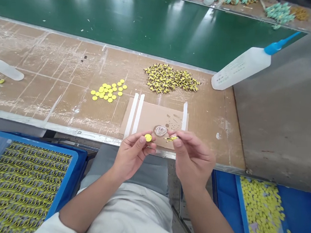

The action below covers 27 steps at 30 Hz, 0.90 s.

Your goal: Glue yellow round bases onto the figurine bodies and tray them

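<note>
Between the thumb and fingers of my left hand (133, 153) is a small round yellow disc (148, 137), its flat face turned up. My right hand (194, 156) pinches a small yellow-and-black figure piece (172, 138), whose pale end points left toward the disc. Disc and piece are apart. Just beyond my fingertips, a clear glossy blob of what looks like glue (160, 131) lies on a cardboard sheet (152, 114) with white tape strips.
Behind the sheet lies a heap of yellow-and-black pieces (168, 79); loose yellow discs (107, 91) lie to its left. A white bottle with a blue nozzle (242, 68) leans by a metal panel (291, 109). Blue trays (74, 167) of pieces and yellow discs (262, 211) flank me.
</note>
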Available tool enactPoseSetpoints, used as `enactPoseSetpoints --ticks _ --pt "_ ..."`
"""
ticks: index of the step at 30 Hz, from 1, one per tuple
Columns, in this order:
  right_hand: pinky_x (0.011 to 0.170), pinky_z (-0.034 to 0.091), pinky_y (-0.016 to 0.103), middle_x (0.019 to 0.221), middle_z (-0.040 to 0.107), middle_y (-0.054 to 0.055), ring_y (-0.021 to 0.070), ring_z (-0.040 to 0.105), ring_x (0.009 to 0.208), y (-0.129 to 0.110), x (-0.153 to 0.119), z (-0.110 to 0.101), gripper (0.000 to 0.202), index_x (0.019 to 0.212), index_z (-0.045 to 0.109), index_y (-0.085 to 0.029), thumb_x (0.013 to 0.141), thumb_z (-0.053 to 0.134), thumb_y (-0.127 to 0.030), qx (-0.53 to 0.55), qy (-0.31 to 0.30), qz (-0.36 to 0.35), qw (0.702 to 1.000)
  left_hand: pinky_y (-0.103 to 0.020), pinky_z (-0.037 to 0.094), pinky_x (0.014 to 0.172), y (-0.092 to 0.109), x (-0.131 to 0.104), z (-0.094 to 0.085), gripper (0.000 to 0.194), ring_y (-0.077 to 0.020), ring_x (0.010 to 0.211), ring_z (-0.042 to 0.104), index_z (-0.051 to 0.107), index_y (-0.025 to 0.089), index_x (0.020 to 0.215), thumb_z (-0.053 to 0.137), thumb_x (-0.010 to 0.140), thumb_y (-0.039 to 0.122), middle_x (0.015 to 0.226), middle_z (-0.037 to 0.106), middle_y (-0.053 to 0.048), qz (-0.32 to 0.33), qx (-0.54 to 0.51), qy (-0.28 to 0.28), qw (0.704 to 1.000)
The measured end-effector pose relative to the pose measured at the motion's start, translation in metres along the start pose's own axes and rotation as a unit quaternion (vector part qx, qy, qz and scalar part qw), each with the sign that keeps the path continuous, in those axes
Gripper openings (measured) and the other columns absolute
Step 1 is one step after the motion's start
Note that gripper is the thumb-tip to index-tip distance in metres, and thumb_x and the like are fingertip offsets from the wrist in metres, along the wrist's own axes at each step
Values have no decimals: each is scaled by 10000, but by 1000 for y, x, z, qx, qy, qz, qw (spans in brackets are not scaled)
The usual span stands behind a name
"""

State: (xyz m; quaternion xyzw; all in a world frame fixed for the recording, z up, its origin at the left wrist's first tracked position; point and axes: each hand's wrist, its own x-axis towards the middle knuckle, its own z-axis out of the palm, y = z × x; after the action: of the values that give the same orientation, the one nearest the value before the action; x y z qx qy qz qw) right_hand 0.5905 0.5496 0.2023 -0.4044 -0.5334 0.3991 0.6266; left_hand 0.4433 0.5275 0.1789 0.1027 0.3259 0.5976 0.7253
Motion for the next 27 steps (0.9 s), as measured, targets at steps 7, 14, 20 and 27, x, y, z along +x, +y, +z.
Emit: enactPoseSetpoints --ticks 7,14,20,27 --pt "945 623 448 1052 741 59 239 725 986 -6 -4 12 170 1054 762 -255 946 729 -128 -10 -47 -33 998 -208 624 683 0 -6 5 304 -108 689 714 813 192 984 844 782 416 839 767 -52 -5 6 -16 1000" --pt "899 639 428 1080 739 63 247 718 1004 -4 -9 14 217 1065 773 -262 935 727 -93 -35 -56 -36 997 -208 626 700 0 -9 7 293 -105 702 712 816 193 1001 822 810 415 833 772 -50 8 19 -29 999" --pt "848 663 412 1035 745 47 245 729 973 -3 -8 18 204 1059 785 -280 937 735 -124 -62 -51 -51 996 -271 644 728 0 -8 5 322 -138 716 721 819 203 1003 835 786 441 791 765 -52 17 36 -13 999" --pt "851 651 389 1034 742 45 232 727 971 -3 -7 17 262 1082 781 -281 936 717 -73 -53 -70 -64 994 -270 643 712 1 -9 7 325 -142 697 723 828 204 964 858 752 448 747 761 -47 19 35 -9 999"
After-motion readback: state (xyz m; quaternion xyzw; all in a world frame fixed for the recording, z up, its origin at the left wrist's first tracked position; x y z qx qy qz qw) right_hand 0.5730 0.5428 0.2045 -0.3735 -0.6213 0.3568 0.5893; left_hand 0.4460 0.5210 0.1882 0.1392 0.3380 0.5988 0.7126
